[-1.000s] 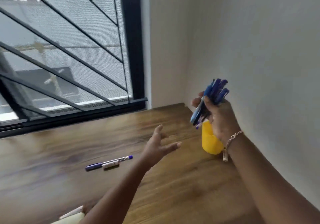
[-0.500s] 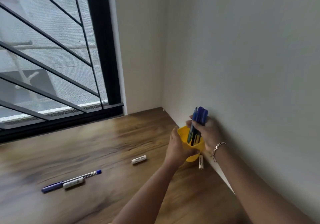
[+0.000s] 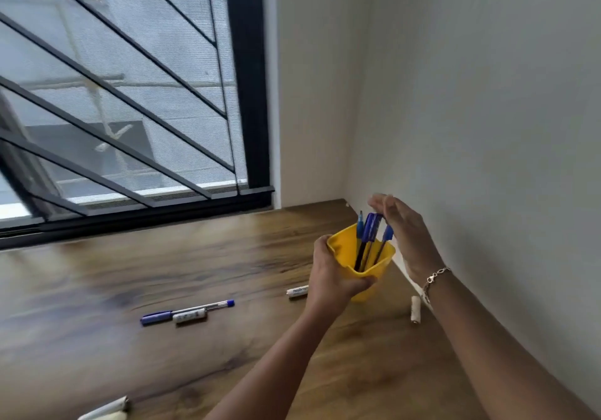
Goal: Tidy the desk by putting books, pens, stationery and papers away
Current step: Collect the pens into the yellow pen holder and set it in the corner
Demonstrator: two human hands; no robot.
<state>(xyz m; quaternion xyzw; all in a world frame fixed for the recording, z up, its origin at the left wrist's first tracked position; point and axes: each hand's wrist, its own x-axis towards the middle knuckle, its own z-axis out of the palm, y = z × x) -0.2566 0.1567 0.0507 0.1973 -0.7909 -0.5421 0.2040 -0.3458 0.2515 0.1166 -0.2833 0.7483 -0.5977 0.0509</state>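
A yellow cup (image 3: 342,247) sits near the far right corner of the wooden counter (image 3: 97,289), tilted so its mouth faces the viewer. Several blue pens (image 3: 370,228) stand inside it, caps up. The left hand (image 3: 331,278) takes it from the near side, its grip wrapped round the wall with the thumb under the rim. The right hand (image 3: 406,237) hangs just beside the pen caps, its grip spread, fingers straight and blurred; whether it touches a cap cannot be told. A chain bracelet (image 3: 434,278) circles that wrist. A small white cylinder (image 3: 296,292) lies by the left hand, and a second white cylinder (image 3: 415,309) near the wall (image 3: 487,126). Further left lies a loose blue pen (image 3: 195,308) with a third white cylinder (image 3: 190,316) touching it. Rolled paper (image 3: 107,410) shows at the near edge, and a barred window (image 3: 130,94) stands behind.
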